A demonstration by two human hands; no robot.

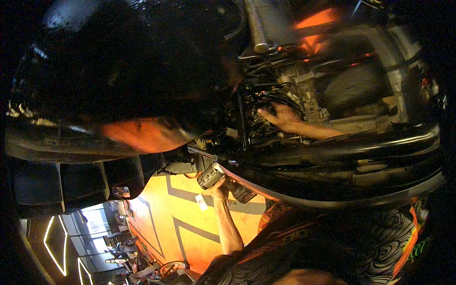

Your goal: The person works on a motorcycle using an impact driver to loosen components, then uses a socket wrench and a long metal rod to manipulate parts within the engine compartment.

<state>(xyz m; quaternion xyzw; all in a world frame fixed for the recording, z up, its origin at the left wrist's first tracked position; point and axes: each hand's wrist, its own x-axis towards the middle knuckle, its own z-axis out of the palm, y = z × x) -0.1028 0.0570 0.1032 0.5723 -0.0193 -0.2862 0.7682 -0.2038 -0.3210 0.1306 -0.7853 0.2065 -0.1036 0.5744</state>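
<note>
My left hand (219,189), low in the middle, is closed around a dark, cordless-tool-like device (241,192) with a blocky grey end (210,176). A bright patch shows beside that end, and a white tag (201,203) hangs below it. Farther up and right, my right hand (282,118) reaches among dark cables and hoses (285,96) beside the metal engine parts (311,102) of a vehicle. Its thumb sticks out to the left, apart from the other fingers, whose tips are partly hidden. I see nothing held in it.
A shiny black curved rail (380,147) crosses in front of my right forearm. Black and orange bodywork (147,134) fills the left. A metal tube (256,28) juts down above. Beneath lies an orange floor (190,209) with grey stripes; motorcycles (135,263) stand at lower left.
</note>
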